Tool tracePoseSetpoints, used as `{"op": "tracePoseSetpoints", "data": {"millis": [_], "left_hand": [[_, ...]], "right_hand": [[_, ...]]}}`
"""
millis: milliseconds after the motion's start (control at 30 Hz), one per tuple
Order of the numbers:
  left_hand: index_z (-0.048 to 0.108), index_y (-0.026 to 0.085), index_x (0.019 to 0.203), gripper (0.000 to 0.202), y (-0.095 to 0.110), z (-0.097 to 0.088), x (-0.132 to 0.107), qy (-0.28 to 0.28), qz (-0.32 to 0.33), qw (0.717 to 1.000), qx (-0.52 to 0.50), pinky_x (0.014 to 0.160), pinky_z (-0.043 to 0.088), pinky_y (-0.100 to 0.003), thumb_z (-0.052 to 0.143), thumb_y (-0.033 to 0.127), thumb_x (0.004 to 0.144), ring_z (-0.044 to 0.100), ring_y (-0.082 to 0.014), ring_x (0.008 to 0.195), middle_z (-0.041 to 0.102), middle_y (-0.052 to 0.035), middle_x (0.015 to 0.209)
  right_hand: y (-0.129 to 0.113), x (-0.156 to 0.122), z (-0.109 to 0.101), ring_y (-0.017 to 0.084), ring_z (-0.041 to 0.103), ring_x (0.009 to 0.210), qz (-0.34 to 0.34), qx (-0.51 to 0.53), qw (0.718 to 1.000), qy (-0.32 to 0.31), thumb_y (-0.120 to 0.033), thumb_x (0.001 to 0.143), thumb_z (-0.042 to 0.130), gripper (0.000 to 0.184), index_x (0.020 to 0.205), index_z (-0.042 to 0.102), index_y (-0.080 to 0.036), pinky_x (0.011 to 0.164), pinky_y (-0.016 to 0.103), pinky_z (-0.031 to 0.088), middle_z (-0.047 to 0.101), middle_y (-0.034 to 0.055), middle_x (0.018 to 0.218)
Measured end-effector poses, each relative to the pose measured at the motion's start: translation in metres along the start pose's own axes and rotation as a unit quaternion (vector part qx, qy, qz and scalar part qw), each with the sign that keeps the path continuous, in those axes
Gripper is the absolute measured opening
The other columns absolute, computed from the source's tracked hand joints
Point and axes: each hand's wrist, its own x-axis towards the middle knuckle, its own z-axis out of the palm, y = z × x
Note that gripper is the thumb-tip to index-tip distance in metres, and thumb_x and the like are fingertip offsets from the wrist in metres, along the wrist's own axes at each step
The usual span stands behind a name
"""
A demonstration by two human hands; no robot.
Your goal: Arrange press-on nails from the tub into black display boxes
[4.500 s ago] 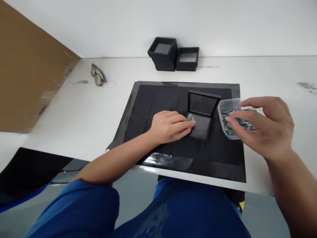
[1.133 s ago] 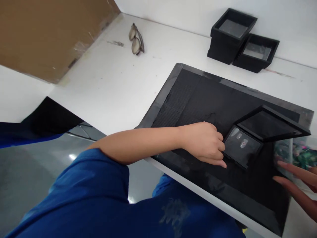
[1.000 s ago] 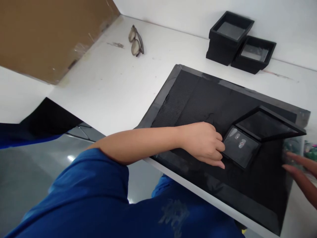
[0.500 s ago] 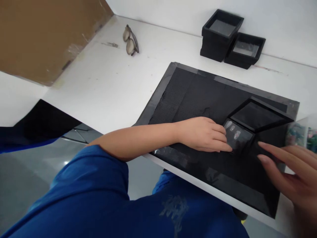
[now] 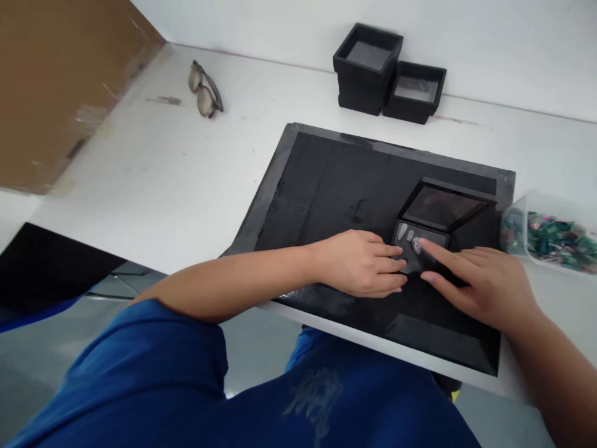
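A small black hinged case [image 5: 428, 239] lies with its lid [image 5: 445, 208] raised on a black taped board [image 5: 326, 186]. Several small pale, clear pieces [image 5: 410, 235] rest in its base. My left hand [image 5: 364, 264] lies palm down, fingers stretched out, fingertips at the case's left edge. From the right my right hand [image 5: 489, 283] reaches in, its index fingertip on or just over one clear piece [image 5: 416, 246]. The right thumb is apart from that finger, and nothing shows between them.
A clear plastic tub [image 5: 527, 249] of green and teal pieces stands right of the board. Black square trays [image 5: 368, 56] are stacked at the back beside a lower one [image 5: 415, 93]. Glasses [image 5: 205, 93] lie at the back left, near a cardboard panel [image 5: 69, 93].
My right hand has moved left, bringing its index finger to the pieces in the case. My left hand stays at the case. The view has shifted right, showing more of the tub.
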Motion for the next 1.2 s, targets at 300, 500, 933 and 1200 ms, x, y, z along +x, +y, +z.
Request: {"op": "tracePoseSetpoints", "data": {"millis": [300, 500, 933, 1200], "left_hand": [[0.076, 0.023, 0.103, 0.025, 0.002, 0.001, 0.0, 0.007, 0.008, 1.0, -0.012, 0.065, 0.055, -0.025, 0.055, 0.034, 0.1, 0.076, -0.0144, 0.098, 0.08, -0.0005, 0.105], [0.077, 0.022, 0.094, 0.024, 0.006, 0.0, 0.002, 0.034, -0.012, 0.999, -0.013, 0.063, 0.054, -0.025, 0.058, 0.035, 0.099, 0.077, -0.0145, 0.096, 0.081, 0.0009, 0.1], [0.074, 0.024, 0.104, 0.045, -0.001, -0.002, 0.003, 0.046, -0.011, 0.999, -0.001, 0.117, 0.046, -0.046, 0.058, 0.064, 0.092, 0.07, -0.021, 0.115, 0.079, 0.0005, 0.107], [0.068, 0.028, 0.122, 0.051, -0.015, -0.003, -0.001, 0.012, -0.11, 0.991, 0.07, 0.115, 0.046, -0.049, 0.061, 0.066, 0.088, 0.051, -0.0318, 0.14, 0.069, -0.0049, 0.133]], "right_hand": [[0.005, 0.0, 0.005, 0.013, 0.058, 0.053, 0.024, 0.026, 0.999, -0.023, -0.04, 0.101, 0.056, 0.036, 0.13, 0.069, -0.023, 0.057, 0.029, 0.037, 0.065, -0.003, 0.061], [0.008, 0.001, 0.0, 0.015, 0.059, 0.052, 0.059, 0.057, 0.996, -0.024, -0.041, 0.102, 0.05, 0.042, 0.137, 0.064, -0.021, 0.052, 0.028, 0.037, 0.066, -0.0011, 0.062], [0.008, 0.001, -0.002, 0.013, 0.058, 0.054, 0.093, 0.079, 0.99, -0.07, -0.024, 0.096, 0.047, 0.044, 0.136, 0.064, -0.025, 0.055, 0.026, 0.034, 0.069, -0.0017, 0.067], [0.009, 0.001, -0.008, 0.014, 0.06, 0.058, 0.122, 0.098, 0.984, -0.081, -0.024, 0.096, 0.047, 0.041, 0.131, 0.068, -0.025, 0.057, 0.027, 0.035, 0.07, 0.0002, 0.068]]}}
